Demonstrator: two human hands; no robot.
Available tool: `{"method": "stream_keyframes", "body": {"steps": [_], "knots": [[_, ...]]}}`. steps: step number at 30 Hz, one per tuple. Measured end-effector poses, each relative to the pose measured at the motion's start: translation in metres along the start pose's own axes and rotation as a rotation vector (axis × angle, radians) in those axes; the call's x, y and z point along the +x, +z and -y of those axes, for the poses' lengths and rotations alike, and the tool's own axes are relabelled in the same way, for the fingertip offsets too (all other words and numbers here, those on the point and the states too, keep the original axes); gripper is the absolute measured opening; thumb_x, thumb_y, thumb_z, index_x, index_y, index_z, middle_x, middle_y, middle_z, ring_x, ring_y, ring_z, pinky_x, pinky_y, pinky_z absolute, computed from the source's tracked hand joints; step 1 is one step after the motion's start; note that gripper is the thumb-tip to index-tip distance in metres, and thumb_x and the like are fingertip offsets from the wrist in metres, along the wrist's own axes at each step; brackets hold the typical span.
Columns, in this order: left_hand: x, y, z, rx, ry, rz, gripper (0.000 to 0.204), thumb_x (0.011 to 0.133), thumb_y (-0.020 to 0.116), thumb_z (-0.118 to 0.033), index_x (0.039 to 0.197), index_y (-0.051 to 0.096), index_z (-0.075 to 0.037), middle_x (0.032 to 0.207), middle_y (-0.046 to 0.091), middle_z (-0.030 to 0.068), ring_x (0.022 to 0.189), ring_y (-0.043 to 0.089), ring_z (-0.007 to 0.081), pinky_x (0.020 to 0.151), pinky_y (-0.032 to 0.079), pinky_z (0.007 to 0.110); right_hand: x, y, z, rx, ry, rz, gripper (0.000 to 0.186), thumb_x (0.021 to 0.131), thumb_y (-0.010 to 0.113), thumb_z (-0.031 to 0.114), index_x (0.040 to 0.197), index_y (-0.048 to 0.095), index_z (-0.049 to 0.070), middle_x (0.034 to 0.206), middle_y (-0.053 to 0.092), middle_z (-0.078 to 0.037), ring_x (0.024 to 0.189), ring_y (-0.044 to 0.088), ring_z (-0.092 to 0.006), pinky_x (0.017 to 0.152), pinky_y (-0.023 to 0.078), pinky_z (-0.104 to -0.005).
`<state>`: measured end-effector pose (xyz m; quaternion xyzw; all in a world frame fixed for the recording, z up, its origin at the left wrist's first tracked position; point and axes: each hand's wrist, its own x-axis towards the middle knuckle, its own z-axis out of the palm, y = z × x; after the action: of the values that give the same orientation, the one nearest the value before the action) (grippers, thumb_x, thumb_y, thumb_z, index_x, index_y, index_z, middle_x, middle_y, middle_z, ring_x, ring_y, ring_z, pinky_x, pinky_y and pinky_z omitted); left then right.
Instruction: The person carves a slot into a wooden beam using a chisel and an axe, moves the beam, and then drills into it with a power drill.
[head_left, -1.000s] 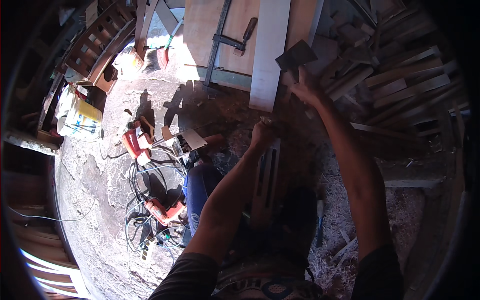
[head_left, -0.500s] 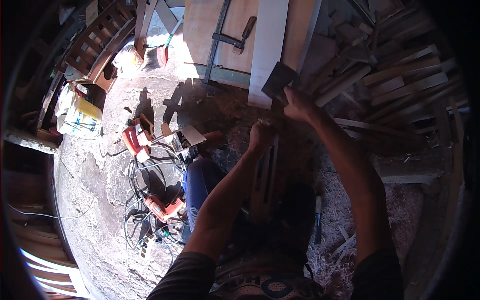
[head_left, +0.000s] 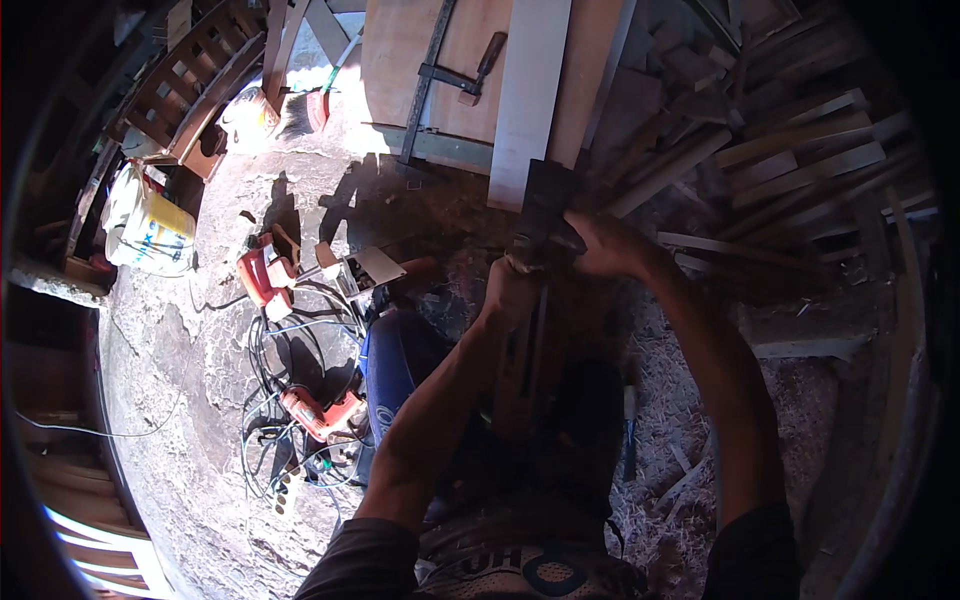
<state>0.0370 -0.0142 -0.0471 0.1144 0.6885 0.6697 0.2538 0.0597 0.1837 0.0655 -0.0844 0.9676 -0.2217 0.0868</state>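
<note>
My left hand (head_left: 510, 295) is closed at the top of an upright-looking slotted wooden piece (head_left: 520, 385) between my legs; a small, indistinct lump shows above the fist. My right hand (head_left: 600, 245) grips a dark, flat, rectangular tool (head_left: 548, 190), held just over the left fist; shadow hides whether they touch. Beyond both hands lie a pale board (head_left: 520, 120), a plywood panel (head_left: 390, 70) and a bar clamp (head_left: 465, 85) with a wooden handle.
A red power tool (head_left: 260, 275), red drill (head_left: 320, 410), tangled cords and open box (head_left: 370, 275) lie left of my legs. A white-yellow bucket (head_left: 160, 230) and slatted wooden furniture (head_left: 185, 95) stand farther left. Loose timber (head_left: 800, 160) is piled right, above wood shavings (head_left: 660, 420).
My right hand has brought the dark tool down and toward my body, to just over the left fist. My left hand has moved slightly toward my body.
</note>
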Motion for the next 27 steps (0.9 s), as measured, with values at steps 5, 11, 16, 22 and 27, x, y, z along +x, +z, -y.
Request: {"method": "stream_keyframes", "body": {"steps": [5,11,16,22,27], "knots": [[-0.087,-0.045,-0.116,-0.141,0.388,0.773,0.021,0.079,0.08,-0.007,0.097,0.069,-0.004,0.086,0.069,0.0009,0.081,0.064,0.0103,0.071,0.053,0.028,-0.088,0.02,-0.007,0.239,0.256,-0.349,0.063,0.075,0.074,0.015,0.132,0.05,-0.001,0.087,0.067,-0.015,0.078,0.068,-0.0334,0.073,0.054,-0.042],[-0.102,-0.05,-0.159,-0.124,0.289,0.176,0.017,0.081,0.079,-0.005,0.095,0.071,-0.002,0.088,0.073,0.0026,0.084,0.068,0.0113,0.075,0.055,0.028,-0.128,0.024,0.032,0.891,0.53,-0.335,0.059,0.081,0.074,0.012,0.133,0.048,0.001,0.076,0.056,-0.004,0.045,0.051,-0.0109,0.043,0.042,-0.0284],[-0.089,-0.021,-0.096,-0.1,0.295,0.028,0.018,0.081,0.078,-0.005,0.098,0.073,-0.001,0.092,0.075,0.0037,0.086,0.068,0.0094,0.076,0.055,0.028,-0.156,0.068,0.069,1.057,0.607,-0.361,0.057,0.08,0.076,0.009,0.13,0.049,0.002,0.075,0.056,-0.004,0.046,0.051,-0.0119,0.041,0.042,-0.0286],[-0.102,-0.027,-0.075,-0.09,0.317,0.021,0.011,0.085,0.076,-0.007,0.095,0.073,-0.002,0.088,0.074,0.0027,0.081,0.067,0.0095,0.073,0.054,0.028,-0.187,0.096,0.089,1.012,0.624,-0.349,0.053,0.079,0.076,0.005,0.124,0.049,0.003,0.073,0.057,-0.005,0.045,0.053,-0.0134,0.039,0.043,-0.0296],[-0.096,-0.029,-0.063,0.154,0.544,-0.074,0.009,0.086,0.074,-0.009,0.09,0.071,-0.002,0.085,0.073,0.0024,0.078,0.066,0.0089,0.069,0.054,0.027,-0.194,0.11,0.092,1.001,0.609,-0.348,0.06,0.08,0.077,0.005,0.13,0.045,0.004,0.073,0.058,-0.006,0.045,0.054,-0.0138,0.039,0.045,-0.0303]]}}
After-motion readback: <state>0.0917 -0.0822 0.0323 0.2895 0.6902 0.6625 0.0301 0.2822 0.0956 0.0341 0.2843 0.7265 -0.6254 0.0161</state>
